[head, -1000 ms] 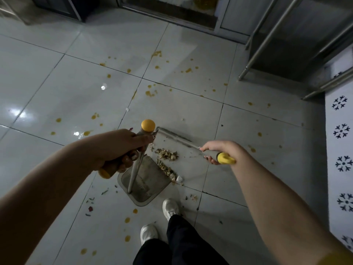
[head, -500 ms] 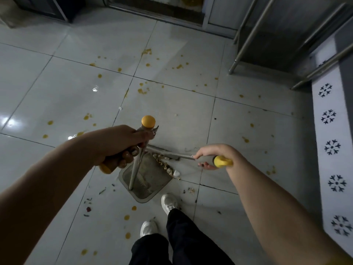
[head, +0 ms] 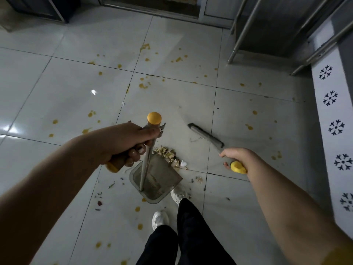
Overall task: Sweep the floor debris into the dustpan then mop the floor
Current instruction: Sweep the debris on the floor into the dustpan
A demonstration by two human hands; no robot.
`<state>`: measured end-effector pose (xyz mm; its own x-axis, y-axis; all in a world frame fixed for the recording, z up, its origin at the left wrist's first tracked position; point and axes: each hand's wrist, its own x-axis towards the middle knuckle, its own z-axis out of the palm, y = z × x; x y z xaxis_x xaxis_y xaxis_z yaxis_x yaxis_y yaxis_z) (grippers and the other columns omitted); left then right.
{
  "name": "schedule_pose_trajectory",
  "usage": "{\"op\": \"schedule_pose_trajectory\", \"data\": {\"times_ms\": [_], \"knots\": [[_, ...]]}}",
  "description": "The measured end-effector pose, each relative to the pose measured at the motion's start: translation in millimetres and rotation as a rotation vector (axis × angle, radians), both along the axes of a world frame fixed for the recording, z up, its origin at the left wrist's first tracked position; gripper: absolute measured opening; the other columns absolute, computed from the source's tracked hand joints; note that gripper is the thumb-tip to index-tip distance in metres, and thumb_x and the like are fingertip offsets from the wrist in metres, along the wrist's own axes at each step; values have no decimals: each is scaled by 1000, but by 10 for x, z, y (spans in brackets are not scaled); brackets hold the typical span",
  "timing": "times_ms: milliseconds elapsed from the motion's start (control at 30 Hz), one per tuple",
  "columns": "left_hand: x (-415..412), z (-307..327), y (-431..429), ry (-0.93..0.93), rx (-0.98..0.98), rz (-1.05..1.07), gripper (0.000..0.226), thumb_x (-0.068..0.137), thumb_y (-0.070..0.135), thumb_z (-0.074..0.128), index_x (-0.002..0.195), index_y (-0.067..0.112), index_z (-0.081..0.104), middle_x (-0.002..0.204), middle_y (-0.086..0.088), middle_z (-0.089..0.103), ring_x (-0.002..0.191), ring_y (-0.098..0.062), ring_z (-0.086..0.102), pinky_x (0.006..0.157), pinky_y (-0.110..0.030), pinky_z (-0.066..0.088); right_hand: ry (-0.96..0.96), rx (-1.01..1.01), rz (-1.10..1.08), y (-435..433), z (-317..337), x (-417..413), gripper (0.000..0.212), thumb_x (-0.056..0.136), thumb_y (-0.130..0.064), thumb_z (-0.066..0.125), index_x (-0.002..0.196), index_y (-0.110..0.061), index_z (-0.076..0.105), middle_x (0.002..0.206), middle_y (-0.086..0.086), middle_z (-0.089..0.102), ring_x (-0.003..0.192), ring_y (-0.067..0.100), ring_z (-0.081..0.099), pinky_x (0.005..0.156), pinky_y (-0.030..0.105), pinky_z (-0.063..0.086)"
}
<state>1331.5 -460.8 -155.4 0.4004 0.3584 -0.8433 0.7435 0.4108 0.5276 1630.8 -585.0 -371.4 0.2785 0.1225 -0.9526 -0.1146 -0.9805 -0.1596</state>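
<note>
Both clench: left grip (head: 126,144) dustpan (head: 158,180), right grip (head: 236,155) broom (head: 206,135).

The dustpan (head: 158,181) sits on the floor (head: 57,88) towards its near edge, just ahead of the person's two shoes (head: 160,219), one of which touches the pan's near right corner. A debris heap (head: 168,153) lies at the pan's far side, against its lip. The dustpan handle (head: 146,161) rises from inside the pan to the left hand (head: 126,144), which grips it above and left of the pan. The broom head (head: 205,134) rests on the floor beyond and right of the heap, apart from it. The broom handle (head: 236,166) runs back into the right hand (head: 236,156), right of the pan. Small scraps (head: 99,201) lie left of the pan. Table legs (head: 242,31) stand at the far right corner.
</note>
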Motion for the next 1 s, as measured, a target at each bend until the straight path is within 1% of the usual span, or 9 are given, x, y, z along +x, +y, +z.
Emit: {"op": "schedule_pose_trajectory", "data": {"times_ms": [100,300,367,467,567,667,767,867,1000], "knots": [[-80,-17,-93,-1,0,33,35,88,42,52,77,10,47,40,5,41,31,-5,35,32,-18,35,116,-2,-125,-201,-68,-345,11,90,-15,57,91,-8,49,81,11,49,46,15,53,44,22,52],[-277,93,-270,-17,24,35,35,86,42,55,75,9,50,41,4,40,31,-5,34,32,-18,34,423,0,-128,-376,-25,-1097,17,93,-20,54,96,-7,44,62,8,54,32,11,51,34,16,43],[-324,135,-324,-23,31,45,37,86,44,55,74,9,49,40,4,39,31,-4,33,31,-17,33,496,23,-130,-377,73,-1123,19,93,-25,54,94,-7,46,51,6,56,33,10,52,33,16,42],[-409,173,-456,-14,37,19,37,85,45,55,76,9,49,39,4,40,31,-4,33,31,-18,33,593,49,-210,-532,230,-1058,24,93,-32,53,89,-9,46,50,3,56,34,9,53,33,16,43],[-469,192,-616,-17,22,-19,36,85,44,55,77,9,50,40,4,41,31,-5,34,33,-17,34,580,35,-273,-757,363,-914,32,95,-38,48,83,-8,47,49,3,55,32,9,52,32,16,43],[-519,225,-774,-16,39,-14,36,87,43,54,75,9,48,40,5,41,30,-5,33,33,-16,34,486,60,-261,-926,498,-726,34,96,-37,45,81,-7,48,49,2,54,31,8,50,31,14,41],[-590,261,-921,10,78,5,36,89,42,52,76,9,48,39,5,40,30,-4,33,31,-18,33,373,90,-372,-1103,606,-649,27,94,-30,51,86,-4,47,55,7,54,31,10,52,30,14,40],[-706,262,-1098,32,110,-9,37,90,42,50,75,9,49,39,5,40,30,-4,34,31,-18,33,289,118,-425,-1400,601,-705,22,96,-24,46,84,-7,41,53,8,51,27,13,51,28,13,38],[-857,246,-1339,45,141,10,36,92,40,49,76,8,50,40,4,40,31,-4,34,31,-17,33,271,185,-646,-1860,599,-939,15,96,-15,44,84,-8,40,69,8,45,27,14,51,29,15,41]]}}
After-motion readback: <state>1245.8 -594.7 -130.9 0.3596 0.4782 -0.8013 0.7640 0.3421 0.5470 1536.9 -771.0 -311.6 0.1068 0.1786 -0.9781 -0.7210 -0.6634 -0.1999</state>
